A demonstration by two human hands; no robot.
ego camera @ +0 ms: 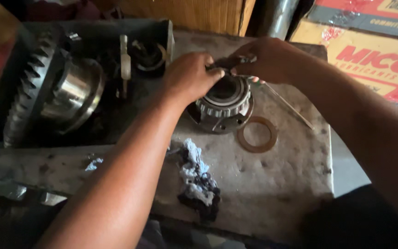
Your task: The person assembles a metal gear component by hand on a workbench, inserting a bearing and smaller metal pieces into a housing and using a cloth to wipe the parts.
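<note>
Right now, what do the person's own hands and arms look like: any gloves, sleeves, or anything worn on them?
Both are bare. The left hand has no glove, and its forearm shows no sleeve, watch or band all the way down to the frame's edge. The right hand is also ungloved, with a bare forearm and no ring or wristband visible. Whether grease marks the fingers is hard to tell in this dim light.

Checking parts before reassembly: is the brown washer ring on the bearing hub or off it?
Off. The brown washer ring lies flat on the workbench, just right of the bearing hub.
</note>
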